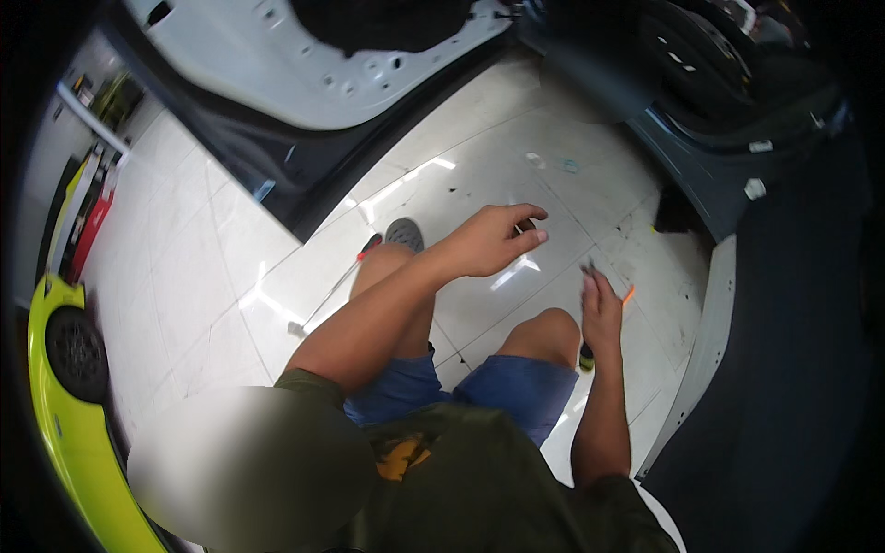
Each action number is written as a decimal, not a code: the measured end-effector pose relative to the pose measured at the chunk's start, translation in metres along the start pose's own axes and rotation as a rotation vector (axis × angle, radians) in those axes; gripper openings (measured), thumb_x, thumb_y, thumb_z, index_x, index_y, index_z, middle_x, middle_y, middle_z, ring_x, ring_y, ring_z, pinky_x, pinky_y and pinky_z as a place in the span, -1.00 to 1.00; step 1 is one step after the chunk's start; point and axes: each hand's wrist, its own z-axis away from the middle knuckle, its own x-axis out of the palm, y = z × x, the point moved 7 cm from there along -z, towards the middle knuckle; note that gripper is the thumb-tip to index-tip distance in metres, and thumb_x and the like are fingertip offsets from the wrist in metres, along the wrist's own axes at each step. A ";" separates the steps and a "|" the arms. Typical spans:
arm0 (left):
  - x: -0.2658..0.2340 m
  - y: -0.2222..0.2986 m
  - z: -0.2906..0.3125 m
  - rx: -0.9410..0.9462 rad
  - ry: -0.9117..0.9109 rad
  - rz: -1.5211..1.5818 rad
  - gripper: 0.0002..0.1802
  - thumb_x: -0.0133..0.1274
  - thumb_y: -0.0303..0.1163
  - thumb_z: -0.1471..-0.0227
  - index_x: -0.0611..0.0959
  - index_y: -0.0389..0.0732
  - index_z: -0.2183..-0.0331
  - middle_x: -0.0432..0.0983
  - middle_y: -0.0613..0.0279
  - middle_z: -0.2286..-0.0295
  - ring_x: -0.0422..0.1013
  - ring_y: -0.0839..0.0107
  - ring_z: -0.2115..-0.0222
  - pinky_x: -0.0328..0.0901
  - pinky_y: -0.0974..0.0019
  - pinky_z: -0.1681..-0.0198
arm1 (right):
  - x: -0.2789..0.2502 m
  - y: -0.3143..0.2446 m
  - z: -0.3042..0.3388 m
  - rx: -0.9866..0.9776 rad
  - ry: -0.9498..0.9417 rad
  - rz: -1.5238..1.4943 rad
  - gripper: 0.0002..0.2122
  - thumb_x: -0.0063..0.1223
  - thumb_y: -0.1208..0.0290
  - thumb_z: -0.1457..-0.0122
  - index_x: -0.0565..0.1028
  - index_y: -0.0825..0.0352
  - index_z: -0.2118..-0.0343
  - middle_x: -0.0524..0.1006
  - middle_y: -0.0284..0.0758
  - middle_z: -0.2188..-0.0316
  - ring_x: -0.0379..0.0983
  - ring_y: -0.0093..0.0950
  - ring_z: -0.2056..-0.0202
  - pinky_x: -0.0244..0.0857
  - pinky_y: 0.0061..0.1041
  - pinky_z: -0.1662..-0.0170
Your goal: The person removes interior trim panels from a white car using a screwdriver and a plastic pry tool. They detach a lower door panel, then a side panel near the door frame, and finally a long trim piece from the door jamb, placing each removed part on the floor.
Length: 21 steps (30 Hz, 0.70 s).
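Observation:
My left hand (502, 241) reaches out over the tiled floor, in front of the open car door. Its fingers are bent, with a gap between them and the thumb, and nothing shows in it. My right hand (601, 311) is raised beside my right knee, on the side of the dark car body (701, 157). Its fingers are pinched together, with a small dark tip (588, 265) showing at them. An orange piece (629, 296) shows just past this hand; whether it is held or lies behind, I cannot tell.
The open door's pale inner panel (304, 88) spans the upper left. A long thin tool with a red and black end (369, 249) lies by my grey shoe (404, 234). A yellow-black object (586, 356) shows beside my right knee. A yellow-green car (57, 405) stands far left.

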 end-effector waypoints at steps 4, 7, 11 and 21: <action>-0.041 -0.019 0.041 -0.026 0.144 0.070 -0.67 -0.04 -0.30 -0.08 0.49 -0.36 0.19 0.49 0.16 0.45 0.40 0.49 0.45 0.29 0.41 0.36 | 0.094 -0.134 -0.024 -0.141 -0.402 -0.064 -0.59 -0.13 0.39 -0.16 0.18 0.37 -0.07 0.44 -0.16 0.59 0.43 -0.39 0.52 0.29 -0.42 0.39; -0.076 -0.073 0.073 -0.121 0.434 0.478 -0.77 -0.06 -0.35 -0.09 0.52 -0.32 0.27 0.44 0.26 0.50 0.36 0.56 0.48 0.27 0.49 0.43 | 0.160 -0.167 -0.020 -0.052 -0.659 -0.159 -0.53 -0.10 0.39 -0.14 0.14 0.36 -0.11 0.43 -0.14 0.58 0.43 -0.39 0.52 0.30 -0.43 0.41; -0.137 -0.176 0.146 -0.241 0.810 0.800 -0.76 -0.04 -0.37 -0.06 0.45 -0.27 0.22 0.44 0.21 0.51 0.32 0.53 0.59 0.26 0.48 0.50 | 0.234 -0.167 0.001 -0.458 -0.961 0.064 -0.51 -0.06 0.37 -0.12 0.14 0.35 -0.12 0.45 -0.20 0.49 0.43 -0.48 0.53 0.31 -0.50 0.46; -0.206 -0.293 0.218 -0.365 0.993 1.137 -0.80 -0.02 -0.39 -0.05 0.46 -0.23 0.25 0.46 0.25 0.44 0.29 0.55 0.52 0.24 0.45 0.37 | 0.344 -0.154 0.025 0.247 -1.021 -0.365 -0.53 -0.01 0.35 -0.09 0.24 0.30 -0.09 0.40 -0.37 0.46 0.28 -0.63 0.62 0.22 -0.65 0.54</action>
